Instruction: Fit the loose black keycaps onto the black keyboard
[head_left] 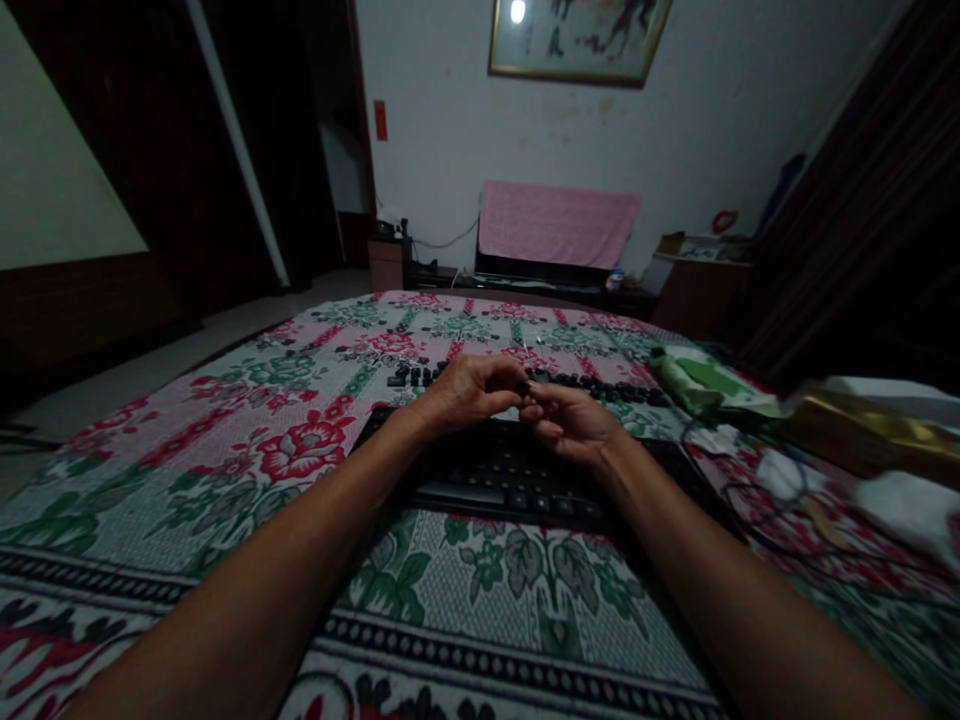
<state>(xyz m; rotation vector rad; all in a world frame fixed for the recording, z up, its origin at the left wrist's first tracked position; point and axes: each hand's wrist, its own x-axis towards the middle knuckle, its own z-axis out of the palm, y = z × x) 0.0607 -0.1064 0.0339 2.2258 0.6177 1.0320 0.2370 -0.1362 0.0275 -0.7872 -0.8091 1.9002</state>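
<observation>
Fingers of the left hand (472, 390) and right hand (574, 422) pinch a small dark keycap (523, 389) above the black keyboard (491, 475). Loose keycaps (607, 387) lie at 12 o'clock, a green packet (694, 385) at 2 and a cable (750, 500) at 3.

One left hand (471, 392), one right hand (574, 424), one keyboard (491, 482), one pinched keycap (523, 390), one framed picture (577, 38), loose keycaps (604, 386) beyond counting.

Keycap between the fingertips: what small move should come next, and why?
Probably lower it toward the keyboard right beneath. The left hand and right hand pinch the small dark keycap together just above it, while loose keycaps lie in a row beyond on the blanket. It is too dark to tell which slots are bare.
</observation>
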